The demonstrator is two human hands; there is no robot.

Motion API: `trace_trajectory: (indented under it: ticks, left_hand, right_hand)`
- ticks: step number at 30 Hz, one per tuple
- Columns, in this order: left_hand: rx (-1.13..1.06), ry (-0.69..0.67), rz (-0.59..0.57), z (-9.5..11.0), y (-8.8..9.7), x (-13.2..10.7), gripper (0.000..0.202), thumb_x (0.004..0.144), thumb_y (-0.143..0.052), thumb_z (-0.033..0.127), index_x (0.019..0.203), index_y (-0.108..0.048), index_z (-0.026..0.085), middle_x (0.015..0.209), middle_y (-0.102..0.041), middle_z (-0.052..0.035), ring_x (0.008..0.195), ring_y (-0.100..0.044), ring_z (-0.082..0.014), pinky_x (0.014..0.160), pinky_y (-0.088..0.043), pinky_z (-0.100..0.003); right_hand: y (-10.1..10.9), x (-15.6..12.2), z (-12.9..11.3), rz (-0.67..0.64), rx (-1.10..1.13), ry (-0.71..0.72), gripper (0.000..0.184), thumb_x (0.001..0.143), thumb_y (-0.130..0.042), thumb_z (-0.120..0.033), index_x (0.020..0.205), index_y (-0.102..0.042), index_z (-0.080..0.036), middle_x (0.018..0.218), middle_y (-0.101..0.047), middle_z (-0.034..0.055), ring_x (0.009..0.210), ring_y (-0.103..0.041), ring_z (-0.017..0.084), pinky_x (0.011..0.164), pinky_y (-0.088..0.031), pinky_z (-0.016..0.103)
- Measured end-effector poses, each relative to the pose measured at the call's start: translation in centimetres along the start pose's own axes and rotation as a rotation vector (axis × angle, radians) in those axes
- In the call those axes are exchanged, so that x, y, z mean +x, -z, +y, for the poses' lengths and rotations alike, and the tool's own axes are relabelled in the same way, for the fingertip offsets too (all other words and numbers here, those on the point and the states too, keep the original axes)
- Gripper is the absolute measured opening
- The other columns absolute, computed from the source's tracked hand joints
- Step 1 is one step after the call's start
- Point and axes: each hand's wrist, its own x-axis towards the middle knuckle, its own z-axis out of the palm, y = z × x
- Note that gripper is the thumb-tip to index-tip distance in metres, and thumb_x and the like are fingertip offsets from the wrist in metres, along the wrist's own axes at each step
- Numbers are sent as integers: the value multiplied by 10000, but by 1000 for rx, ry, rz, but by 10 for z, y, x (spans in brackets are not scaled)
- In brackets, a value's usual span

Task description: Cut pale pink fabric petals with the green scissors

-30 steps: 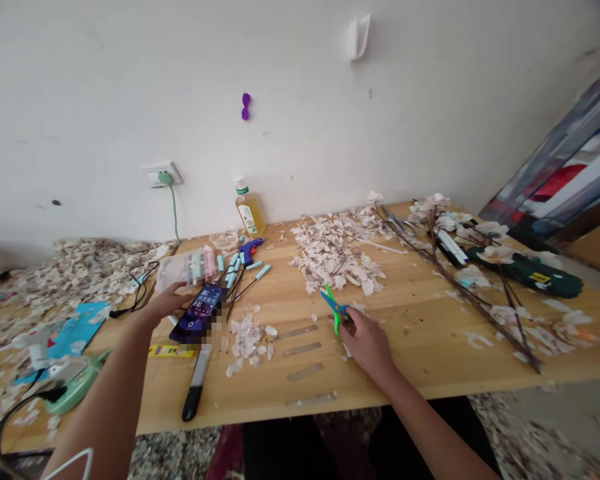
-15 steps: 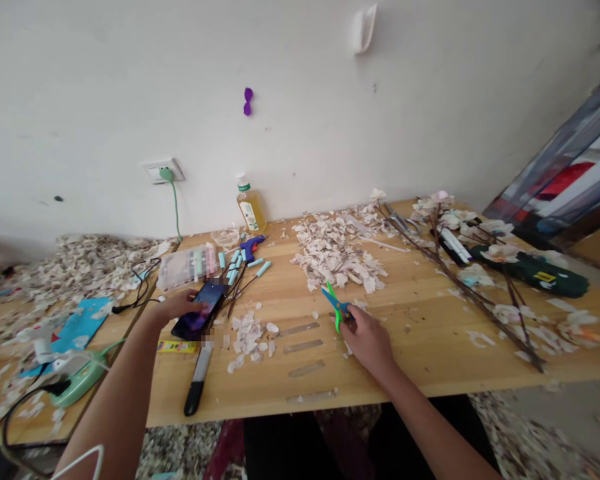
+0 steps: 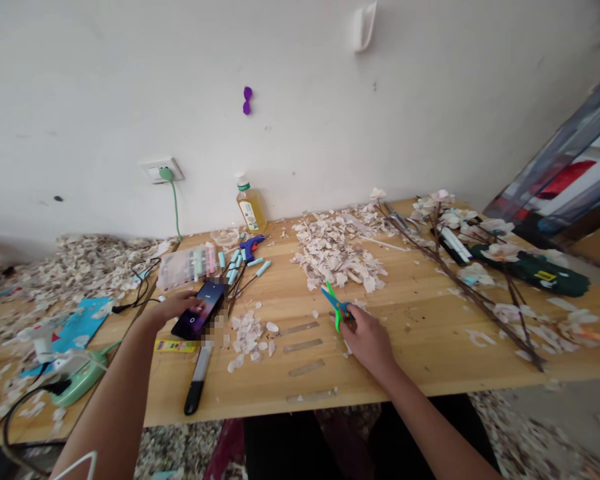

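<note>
My left hand (image 3: pixel 176 305) reaches over a dark smartphone (image 3: pixel 210 300), its fingers stretched out and touching the lit screen. The phone lies tilted, partly on a grey-and-black handled tool (image 3: pixel 198 380); its lower right corner is blurred out. Around the handles of small blue-and-green scissors (image 3: pixel 333 300) are the fingers of my right hand (image 3: pixel 367 337); the blades point away toward a pile of pale petal-like scraps (image 3: pixel 337 250). A smaller heap of whitish petals (image 3: pixel 250 337) lies between my hands.
Light-blue wrapped stems (image 3: pixel 235 267), a blue glue gun (image 3: pixel 253 247) and a bottle (image 3: pixel 250 203) stand or lie toward the wall. Flowering branches (image 3: pixel 450 273) stretch along the right. At left are a green power strip (image 3: pixel 83 380), cables and more scraps.
On the phone, the screen now shows a small white circle in its lower part. My left hand has barely shifted, and my right hand with the scissors stays in place.
</note>
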Motion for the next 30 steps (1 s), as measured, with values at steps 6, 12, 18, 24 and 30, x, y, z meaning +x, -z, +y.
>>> trace_trajectory:
  ticks: [6,12,18,24,30]
  left_hand:
    - [-88,-7,33,-16,1,7,565,523,-716,453,1002,-729,152,718,-714,-48,734,-659,-268,594,-499,-327]
    - [-107,-67,-66,-20,2,8,748,472,-817,494,1129,-690,161,856,-749,-73,884,-692,-292,762,-544,-349]
    - [-32,-53,-25,-17,3,8,637,509,-790,618,983,-728,198,1020,-748,-88,1000,-675,-317,825,-549,-355]
    - [-22,-88,-78,-5,1,-2,693,468,-813,619,1003,-721,188,1004,-737,-86,976,-663,-318,758,-538,-338]
    - [-10,-63,-52,-6,-3,-3,711,465,-818,561,1051,-700,177,776,-681,-59,825,-651,-299,636,-509,-337]
  right_hand:
    - [-1,0,0,20,4,9,264,876,-513,-416,1010,-643,-229,901,-718,76,852,-648,259,682,-394,310]
    - [-1,-1,1,11,-8,13,303,892,-510,-439,1059,-624,-213,933,-714,83,870,-649,264,695,-400,313]
    - [-2,-1,1,17,-8,12,291,886,-506,-425,1043,-634,-216,931,-716,85,869,-646,260,694,-397,312]
    - [-1,-1,1,10,-16,12,277,886,-506,-415,1039,-634,-223,899,-714,75,852,-644,260,674,-387,309]
    - [1,-1,-1,11,-8,10,268,879,-507,-394,1037,-641,-224,906,-714,77,846,-644,252,679,-390,306]
